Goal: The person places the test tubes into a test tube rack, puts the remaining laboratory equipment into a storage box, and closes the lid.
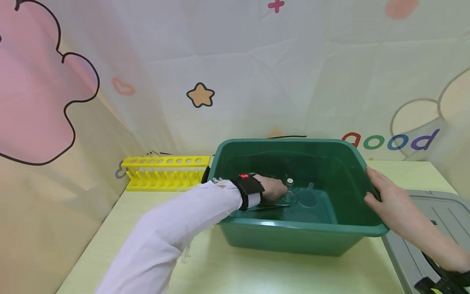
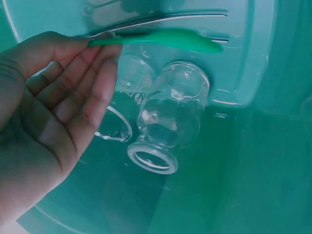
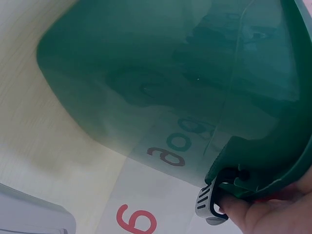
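Inside a green plastic tub point(image 1: 279, 241), my left hand point(image 1: 272, 188) reaches low. The left wrist view shows that hand pinching, between thumb and fingertips, a thin green plastic tool point(image 2: 175, 40) with a wider, rounded end; its exact kind is unclear. Just behind it lies a slim metal tool point(image 2: 195, 14). Below them a clear glass bottle point(image 2: 173, 107) rests on its side with its mouth toward the camera, beside other clear glassware point(image 2: 117, 124). At the tub's right rim, my right hand point(image 1: 391, 200) grips the edge, near a grey and black handle clip point(image 3: 207, 202).
A yellow test tube rack point(image 1: 165, 163) stands left of the tub, by the wall. In the tub are also a small stoppered flask point(image 1: 289, 192) and a clear funnel point(image 1: 309, 197). A grey lid point(image 1: 437, 216) lies at the right on the pale table point(image 1: 147, 245).
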Demonstrator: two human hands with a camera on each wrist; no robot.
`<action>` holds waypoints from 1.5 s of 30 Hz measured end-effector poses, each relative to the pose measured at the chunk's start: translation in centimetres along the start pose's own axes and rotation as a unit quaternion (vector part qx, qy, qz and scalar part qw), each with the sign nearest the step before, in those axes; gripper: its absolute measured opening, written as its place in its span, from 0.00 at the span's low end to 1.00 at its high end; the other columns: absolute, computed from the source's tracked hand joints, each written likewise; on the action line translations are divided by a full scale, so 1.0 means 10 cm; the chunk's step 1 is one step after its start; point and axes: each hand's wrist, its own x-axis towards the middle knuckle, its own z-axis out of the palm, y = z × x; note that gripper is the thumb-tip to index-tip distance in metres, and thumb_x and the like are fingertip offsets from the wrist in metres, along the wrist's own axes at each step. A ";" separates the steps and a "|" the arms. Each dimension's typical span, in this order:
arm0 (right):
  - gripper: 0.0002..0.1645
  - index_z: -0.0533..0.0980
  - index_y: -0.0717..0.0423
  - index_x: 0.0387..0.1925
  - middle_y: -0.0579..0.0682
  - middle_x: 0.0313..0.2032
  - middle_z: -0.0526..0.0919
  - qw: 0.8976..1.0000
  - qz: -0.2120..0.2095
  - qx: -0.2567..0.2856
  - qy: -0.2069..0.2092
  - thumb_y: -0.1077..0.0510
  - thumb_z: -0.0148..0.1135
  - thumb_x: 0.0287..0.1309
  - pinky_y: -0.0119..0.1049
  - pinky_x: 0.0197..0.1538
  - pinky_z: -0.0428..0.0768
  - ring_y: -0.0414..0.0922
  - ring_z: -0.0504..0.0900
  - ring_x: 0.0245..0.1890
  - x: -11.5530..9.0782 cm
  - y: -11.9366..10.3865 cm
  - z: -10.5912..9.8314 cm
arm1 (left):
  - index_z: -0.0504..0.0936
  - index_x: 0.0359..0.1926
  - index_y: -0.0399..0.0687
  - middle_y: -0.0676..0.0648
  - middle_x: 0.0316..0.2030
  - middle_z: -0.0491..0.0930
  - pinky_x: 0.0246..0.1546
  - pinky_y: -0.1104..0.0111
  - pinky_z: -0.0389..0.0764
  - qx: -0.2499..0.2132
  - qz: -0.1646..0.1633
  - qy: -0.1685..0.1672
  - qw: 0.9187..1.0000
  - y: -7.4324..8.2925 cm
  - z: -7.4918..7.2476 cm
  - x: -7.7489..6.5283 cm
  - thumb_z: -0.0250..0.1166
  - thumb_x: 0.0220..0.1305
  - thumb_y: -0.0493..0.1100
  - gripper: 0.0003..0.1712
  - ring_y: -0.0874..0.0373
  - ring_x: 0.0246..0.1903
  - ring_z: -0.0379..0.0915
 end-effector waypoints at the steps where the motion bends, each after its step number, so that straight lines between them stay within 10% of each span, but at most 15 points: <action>1: 0.37 0.40 0.74 0.64 0.75 0.61 0.47 1.000 0.001 0.000 -0.002 0.67 0.45 0.59 0.66 0.44 0.60 0.74 0.57 0.52 0.00 0.00 -0.01 | 0.67 0.21 0.49 0.54 0.19 0.62 0.20 0.71 0.59 0.002 -0.001 -0.001 1.000 0.01 0.01 -0.01 0.53 0.63 0.35 0.13 0.61 0.20 0.57; 32: 0.37 0.40 0.74 0.64 0.74 0.61 0.48 1.000 0.003 0.004 -0.002 0.68 0.44 0.59 0.66 0.45 0.59 0.73 0.57 0.53 -0.01 -0.01 -0.02 | 0.78 0.34 0.50 0.54 0.30 0.75 0.25 0.69 0.66 0.094 0.020 0.007 0.995 0.00 0.31 0.30 0.54 0.64 0.39 0.07 0.63 0.26 0.65; 45: 0.37 0.40 0.74 0.64 0.75 0.61 0.48 1.000 0.000 0.009 0.004 0.69 0.45 0.59 0.64 0.41 0.63 0.74 0.59 0.50 -0.01 -0.01 -0.01 | 0.73 0.25 0.49 0.53 0.24 0.70 0.21 0.66 0.66 0.079 -0.003 0.001 0.997 0.05 0.13 0.22 0.52 0.66 0.39 0.11 0.62 0.22 0.62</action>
